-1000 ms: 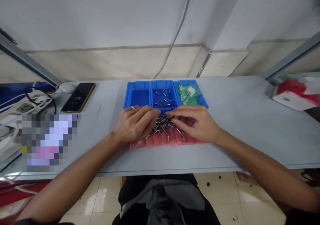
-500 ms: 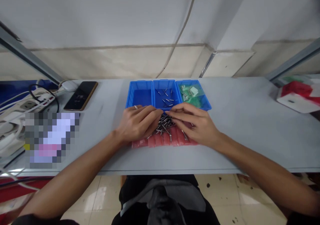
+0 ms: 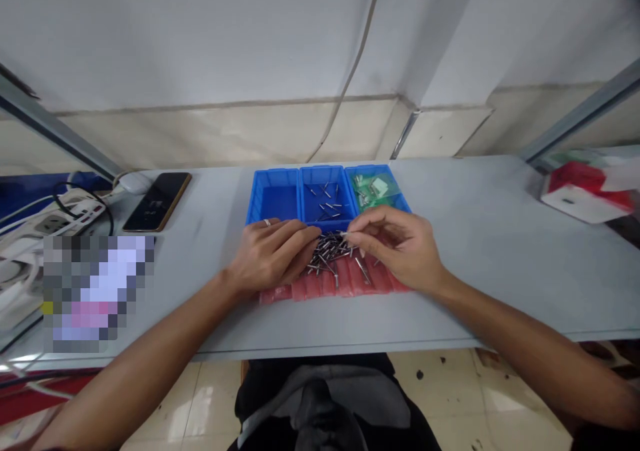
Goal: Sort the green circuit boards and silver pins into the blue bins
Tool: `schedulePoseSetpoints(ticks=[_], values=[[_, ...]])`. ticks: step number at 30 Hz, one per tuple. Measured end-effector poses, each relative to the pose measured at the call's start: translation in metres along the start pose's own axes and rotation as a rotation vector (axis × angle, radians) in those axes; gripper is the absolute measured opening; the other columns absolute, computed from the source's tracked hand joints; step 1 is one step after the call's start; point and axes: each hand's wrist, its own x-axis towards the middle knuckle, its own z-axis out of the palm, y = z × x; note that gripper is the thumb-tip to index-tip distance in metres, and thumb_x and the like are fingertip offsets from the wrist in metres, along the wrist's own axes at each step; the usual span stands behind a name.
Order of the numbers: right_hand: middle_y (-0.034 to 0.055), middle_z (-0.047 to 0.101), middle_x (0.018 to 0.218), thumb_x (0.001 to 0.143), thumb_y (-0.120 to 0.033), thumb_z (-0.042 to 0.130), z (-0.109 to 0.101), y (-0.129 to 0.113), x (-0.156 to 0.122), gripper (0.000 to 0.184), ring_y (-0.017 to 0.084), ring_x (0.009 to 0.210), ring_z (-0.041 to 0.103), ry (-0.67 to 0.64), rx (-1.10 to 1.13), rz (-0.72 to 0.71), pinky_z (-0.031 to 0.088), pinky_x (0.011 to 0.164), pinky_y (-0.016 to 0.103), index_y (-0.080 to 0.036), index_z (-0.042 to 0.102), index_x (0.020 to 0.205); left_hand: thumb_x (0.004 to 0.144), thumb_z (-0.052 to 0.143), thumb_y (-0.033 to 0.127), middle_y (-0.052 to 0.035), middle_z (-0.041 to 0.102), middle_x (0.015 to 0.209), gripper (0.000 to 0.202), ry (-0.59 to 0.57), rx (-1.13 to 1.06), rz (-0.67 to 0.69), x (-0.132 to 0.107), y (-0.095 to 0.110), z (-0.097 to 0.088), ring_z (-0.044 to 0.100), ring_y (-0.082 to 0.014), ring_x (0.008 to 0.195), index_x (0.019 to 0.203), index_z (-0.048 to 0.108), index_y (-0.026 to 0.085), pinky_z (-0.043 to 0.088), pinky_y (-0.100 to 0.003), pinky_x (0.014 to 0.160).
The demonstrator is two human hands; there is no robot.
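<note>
A thin metal pin (image 3: pixel 345 234) is clamped in the right hand (image 3: pixel 403 244)'s grip, near loose pins (image 3: pixel 327 249) heaped on red packets (image 3: pixel 315 287) before the middle blue bin (image 3: pixel 329 225). The left hand (image 3: pixel 273 252) is curled beside them; whether its grip is clamped on anything cannot be told. Faint marks on the phone (image 3: pixel 157 201)'s screen cannot be read.

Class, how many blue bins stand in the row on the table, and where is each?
3: the left bin; the middle bin, holding loose metal pins; the right bin, holding green plastic. The left hand and right hand partly hide the outer two.
</note>
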Motion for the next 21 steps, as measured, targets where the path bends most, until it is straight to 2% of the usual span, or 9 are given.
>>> schedulePoseSetpoints(ticks=[4, 9, 14, 18, 21], values=[[0.0001, 0.072, 0.084, 0.085, -0.019, 0.075, 0.0037, -0.0010, -0.0035, 0.010, 0.009, 0.059, 0.066, -0.028, 0.143, 0.075, 0.055, 0.056, 0.023, -0.021, 0.072, 0.095, 0.088, 0.072, 0.027, -0.0007, 0.072, 0.087, 0.026, 0.007, -0.014, 0.033, 0.0017, 0.0002, 0.0000, 0.065, -0.0104, 0.067, 0.108, 0.060, 0.014, 0.046, -0.024, 0.058], [0.0006, 0.071, 0.084, 0.084, -0.019, 0.075, 0.0072, 0.0010, -0.0055, 0.008, 0.010, 0.066, 0.066, -0.019, 0.081, 0.063, 0.054, 0.059, 0.022, -0.020, 0.073, 0.092, 0.088, 0.071, 0.022, 0.0019, 0.070, 0.082, 0.015, -0.001, -0.004, 0.070, 0.0025, -0.0008, -0.0012, 0.062, -0.0095, 0.063, 0.097, 0.060, 0.017, 0.045, -0.024, 0.058], [0.0012, 0.073, 0.087, 0.084, -0.021, 0.076, 0.0064, 0.0018, -0.0053, 0.008, 0.009, 0.066, 0.064, -0.009, 0.059, 0.069, 0.053, 0.058, 0.023, -0.020, 0.074, 0.092, 0.088, 0.071, 0.023, 0.0011, 0.070, 0.084, 0.017, 0.020, -0.002, 0.051, 0.0025, -0.0005, -0.0011, 0.061, -0.0098, 0.064, 0.099, 0.060, 0.016, 0.045, -0.025, 0.058], [0.0000, 0.072, 0.078, 0.083, -0.023, 0.077, 0.0064, -0.0012, -0.0038, 0.008, 0.009, 0.063, 0.063, -0.036, 0.039, 0.086, 0.052, 0.056, 0.022, -0.019, 0.074, 0.090, 0.090, 0.069, 0.024, 0.0017, 0.070, 0.081, 0.012, 0.009, -0.015, 0.059, 0.0008, -0.0010, -0.0010, 0.061, -0.0099, 0.063, 0.096, 0.061, 0.017, 0.044, -0.025, 0.058], [-0.0009, 0.071, 0.074, 0.084, -0.025, 0.077, 0.0062, -0.0011, -0.0017, 0.008, 0.009, 0.060, 0.062, 0.009, 0.051, 0.119, 0.052, 0.056, 0.023, -0.019, 0.074, 0.088, 0.092, 0.064, 0.025, 0.0010, 0.071, 0.082, 0.009, 0.017, -0.026, 0.040, 0.0000, -0.0013, -0.0018, 0.064, -0.0110, 0.066, 0.096, 0.062, 0.017, 0.045, -0.026, 0.058]])
